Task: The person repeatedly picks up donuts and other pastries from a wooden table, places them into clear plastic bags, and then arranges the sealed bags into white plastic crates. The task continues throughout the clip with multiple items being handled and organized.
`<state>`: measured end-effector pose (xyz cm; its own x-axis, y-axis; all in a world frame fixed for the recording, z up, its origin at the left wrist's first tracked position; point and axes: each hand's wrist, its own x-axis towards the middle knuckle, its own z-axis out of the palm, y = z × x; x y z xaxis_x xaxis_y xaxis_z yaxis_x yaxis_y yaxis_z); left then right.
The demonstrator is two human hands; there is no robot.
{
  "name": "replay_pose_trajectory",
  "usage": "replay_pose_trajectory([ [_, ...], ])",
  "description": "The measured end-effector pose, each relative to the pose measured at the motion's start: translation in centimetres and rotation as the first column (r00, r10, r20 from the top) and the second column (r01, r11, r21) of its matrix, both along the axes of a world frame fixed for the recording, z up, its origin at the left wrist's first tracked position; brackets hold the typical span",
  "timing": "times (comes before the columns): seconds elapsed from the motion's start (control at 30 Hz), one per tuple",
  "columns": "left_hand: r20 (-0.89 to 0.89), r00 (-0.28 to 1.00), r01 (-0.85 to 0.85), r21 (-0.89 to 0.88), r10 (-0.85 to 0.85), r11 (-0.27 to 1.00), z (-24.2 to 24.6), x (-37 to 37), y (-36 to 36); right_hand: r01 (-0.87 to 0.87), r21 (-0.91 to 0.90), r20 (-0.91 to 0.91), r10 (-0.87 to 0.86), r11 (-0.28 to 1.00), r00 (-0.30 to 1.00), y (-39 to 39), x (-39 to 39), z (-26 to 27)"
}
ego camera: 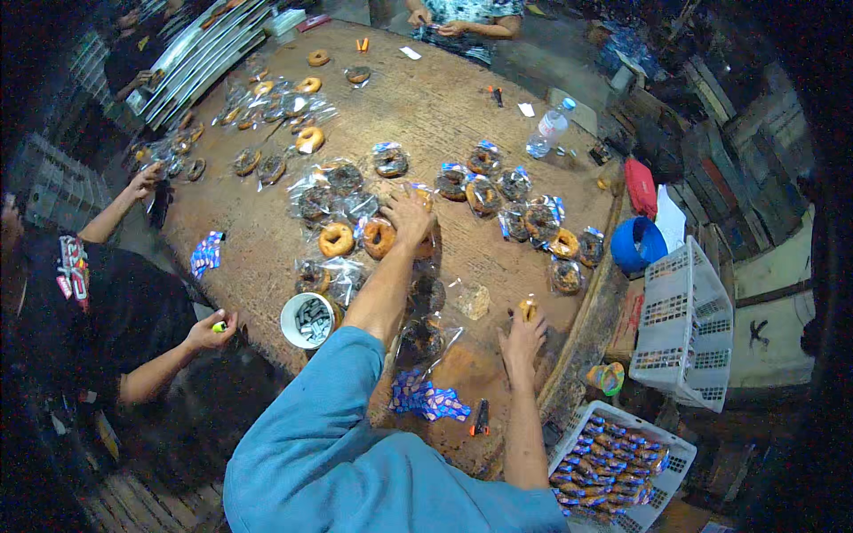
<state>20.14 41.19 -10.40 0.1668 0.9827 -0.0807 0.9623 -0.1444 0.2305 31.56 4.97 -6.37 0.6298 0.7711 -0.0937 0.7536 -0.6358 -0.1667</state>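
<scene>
My left hand [408, 216] reaches across the wooden table, its fingers spread over a bagged doughnut with a blue label; whether it grips the bag is hidden. Just below that hand lies a plain brown ring doughnut [379, 238] in clear plastic, beside a paler bagged doughnut [336, 240]. At the right, my right hand [523, 343] is low over the tabletop, its fingers around a small yellow-brown item [528, 309] too blurred to name. Nearer me are a dark bagged doughnut [420, 340], a pile of blue printed labels [430, 398] and a black-and-orange stapler [480, 418].
A white tub of metal clips or staples [286, 323] stands left of my arm. Labelled doughnuts [483, 195] lie ahead. A water bottle [548, 128], blue roll-shaped object [638, 244] and white crates [670, 326] line the right. One person [100, 293] works at left, another [466, 26] opposite.
</scene>
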Motion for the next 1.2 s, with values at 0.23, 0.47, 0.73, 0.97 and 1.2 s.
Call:
replay_pose_trajectory([
  [0.23,0.412,0.898,0.088,0.171,-0.152,0.981,6.6,-1.7,-1.4,0.362,0.605,-0.46,-0.059,0.709,0.886,-2.6,3.0,1.1],
  [0.47,0.712,0.059,0.738,-0.503,0.7,0.45,13.0,-9.0,-12.9,0.794,0.516,-0.854,0.267,0.32,0.447,-6.2,-0.8,9.5],
  [0.73,0.46,-0.078,0.954,-0.222,0.884,0.2,18.7,-14.9,-25.3,0.971,0.174,-0.843,0.534,0.163,0.062,-9.1,-7.3,12.3],
  [0.97,0.612,-0.015,0.943,-0.254,0.791,0.214,18.6,-14.9,-29.5,0.948,0.018,-0.885,0.446,0.316,-0.132,-9.9,-14.7,13.4],
  [1.2,0.956,-0.017,0.884,-0.122,0.293,0.451,19.2,-14.7,-32.3,0.773,0.46,-0.724,0.688,0.437,0.042,-11.6,-16.1,13.2],
])
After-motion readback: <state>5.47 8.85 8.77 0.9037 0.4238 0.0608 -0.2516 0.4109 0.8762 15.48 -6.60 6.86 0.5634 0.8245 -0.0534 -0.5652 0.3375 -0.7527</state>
